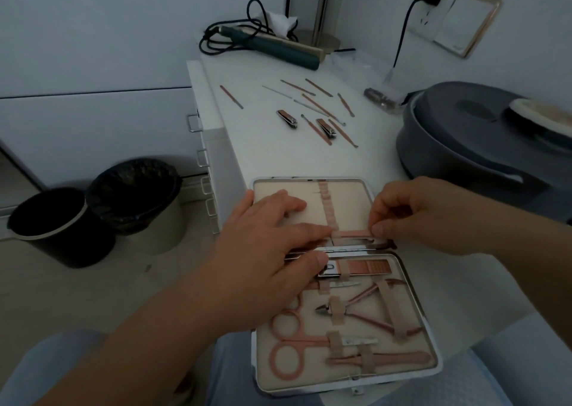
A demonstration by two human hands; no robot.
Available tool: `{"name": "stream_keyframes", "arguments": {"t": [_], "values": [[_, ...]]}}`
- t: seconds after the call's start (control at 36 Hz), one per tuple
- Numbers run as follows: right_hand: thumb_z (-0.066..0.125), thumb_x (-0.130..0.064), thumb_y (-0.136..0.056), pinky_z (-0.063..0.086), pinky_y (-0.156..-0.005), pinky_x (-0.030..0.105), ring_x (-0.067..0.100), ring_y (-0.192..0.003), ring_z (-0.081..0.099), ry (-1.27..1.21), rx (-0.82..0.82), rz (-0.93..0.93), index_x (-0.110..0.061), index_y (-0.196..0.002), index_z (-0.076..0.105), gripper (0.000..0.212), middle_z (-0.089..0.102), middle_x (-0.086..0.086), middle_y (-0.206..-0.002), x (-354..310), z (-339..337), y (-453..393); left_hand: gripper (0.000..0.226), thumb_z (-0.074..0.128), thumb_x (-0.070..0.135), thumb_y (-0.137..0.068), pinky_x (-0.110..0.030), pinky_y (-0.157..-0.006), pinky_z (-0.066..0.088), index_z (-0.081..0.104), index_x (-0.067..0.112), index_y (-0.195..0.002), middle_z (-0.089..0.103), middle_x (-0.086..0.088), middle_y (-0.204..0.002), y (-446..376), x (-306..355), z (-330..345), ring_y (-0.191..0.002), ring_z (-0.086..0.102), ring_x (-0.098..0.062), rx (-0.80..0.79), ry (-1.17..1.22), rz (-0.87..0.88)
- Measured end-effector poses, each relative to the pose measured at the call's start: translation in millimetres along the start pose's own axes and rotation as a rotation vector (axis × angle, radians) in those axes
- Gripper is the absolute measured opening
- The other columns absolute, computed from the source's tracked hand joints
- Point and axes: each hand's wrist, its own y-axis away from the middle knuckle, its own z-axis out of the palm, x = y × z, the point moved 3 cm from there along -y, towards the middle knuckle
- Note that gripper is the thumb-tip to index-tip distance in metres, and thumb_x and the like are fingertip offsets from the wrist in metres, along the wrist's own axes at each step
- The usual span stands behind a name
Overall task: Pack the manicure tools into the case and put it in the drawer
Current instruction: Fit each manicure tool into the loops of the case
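left hand [272,244] spread flat on open case [414,328], steadying it; right hand [433,217] pinches a pink tool [353,234], likely threading it under the strap [329,207].

The manicure case [418,371] lies open at lower centre, beige lining, metal rim; its near half holds pink scissors [286,348], nippers [360,311] and a file under straps. Loose pink-handled tools [342,131] and two nail clippers [287,118] lie scattered on the white tabletop [272,155] at upper centre

no readable text, no labels, no brands, no numbers on anything
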Motion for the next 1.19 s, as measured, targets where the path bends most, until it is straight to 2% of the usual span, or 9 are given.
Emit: {"name": "stream_keyframes", "arguments": {"t": [0.17,0.31,0.44,0.53,0.67,0.75,1.03,1.11,1.19], "values": [[0.063,-0.027,-0.081,0.035,-0.050,0.010,-0.016,-0.062,0.051,0.143,-0.025,-0.018,-0.034,-0.065,0.060,0.018,0.060,-0.012,-0.068,-9.4,-0.1,-4.0,0.053,0.020,0.065,-0.073,-0.014,-0.103,-0.022,0.040,0.057,-0.121,0.032,0.018,-0.135,-0.9,-1.9,1.7,-0.120,0.006,0.013,0.018,0.003,-0.004],[0.057,-0.033,-0.085,0.034,-0.054,0.012,-0.003,-0.065,0.053,0.221,-0.097,-0.044,-0.036,-0.072,0.058,0.014,0.059,-0.013,-0.076,-19.1,3.7,-5.7,0.044,0.027,0.060,-0.079,-0.021,-0.108,-0.017,0.040,0.058,-0.121,0.031,0.018,-0.135,-0.5,-2.4,2.8,-0.121,0.007,0.012,0.008,0.005,-0.014],[0.055,-0.033,-0.087,0.034,-0.055,0.013,-0.001,-0.067,0.052,0.253,-0.092,-0.084,-0.036,-0.071,0.054,0.016,0.057,-0.012,-0.079,-27.3,5.5,-8.5,0.053,0.019,0.065,-0.074,-0.020,-0.108,-0.017,0.041,0.056,-0.121,0.032,0.018,-0.135,0.8,-1.5,2.0,-0.114,0.004,0.018,0.019,0.025,-0.008],[0.055,-0.033,-0.086,0.036,-0.056,0.013,0.001,-0.069,0.053,0.250,-0.099,-0.102,-0.036,-0.073,0.055,0.013,0.058,-0.011,-0.080,-30.0,6.2,-10.1,0.045,0.026,0.063,-0.078,-0.025,-0.110,-0.015,0.041,0.057,-0.120,0.032,0.017,-0.136,0.5,-1.1,1.7,-0.116,0.005,0.016,0.006,0.026,-0.019],[0.061,-0.031,-0.083,0.038,-0.056,0.011,-0.003,-0.068,0.057,0.116,-0.033,-0.095,-0.035,-0.072,0.060,0.012,0.060,-0.014,-0.076,-27.1,7.8,-9.9,0.043,0.032,0.057,-0.079,-0.026,-0.111,-0.010,0.047,0.052,-0.119,0.035,0.013,-0.137,1.0,-0.9,1.7,-0.125,0.010,0.006,0.028,0.030,-0.020],[0.064,-0.030,-0.081,0.036,-0.054,0.009,-0.014,-0.067,0.054,0.028,0.049,-0.080,-0.036,-0.069,0.061,0.014,0.061,-0.016,-0.071,-19.4,6.0,-9.0,0.043,0.034,0.057,-0.078,-0.023,-0.110,-0.014,0.048,0.051,-0.118,0.036,0.014,-0.138,0.2,-3.1,3.1,-0.125,0.010,0.009,0.042,0.058,-0.027],[0.064,-0.020,-0.082,0.037,-0.057,-0.005,-0.011,-0.074,0.059,-0.258,0.060,-0.058,-0.034,-0.073,0.066,0.017,0.068,-0.017,-0.075,1.6,7.2,-7.2,0.046,0.038,0.057,-0.075,-0.014,-0.103,-0.019,0.054,0.045,-0.116,0.038,0.015,-0.136,0.2,-3.2,3.0,-0.113,0.009,0.019,0.066,0.080,-0.005],[0.063,-0.021,-0.083,0.037,-0.055,-0.005,-0.011,-0.073,0.060,-0.271,0.050,-0.067,-0.035,-0.073,0.066,0.017,0.067,-0.022,-0.075,0.7,7.7,-7.5,0.047,0.039,0.056,-0.075,-0.021,-0.109,-0.013,0.053,0.044,-0.118,0.040,0.015,-0.134,-0.7,-3.0,2.2,-0.110,0.010,0.021,0.062,0.078,0.001],[0.062,-0.022,-0.083,0.041,-0.052,0.003,-0.006,-0.073,0.060,-0.293,0.236,-0.051,-0.035,-0.074,0.065,0.016,0.066,-0.016,-0.075,0.1,5.7,-9.9,0.046,0.047,0.055,-0.078,-0.017,-0.109,-0.006,0.048,0.043,-0.123,0.043,0.025,-0.125,-1.9,-3.9,-2.0,-0.106,0.016,0.029,0.091,0.155,0.019]]}}
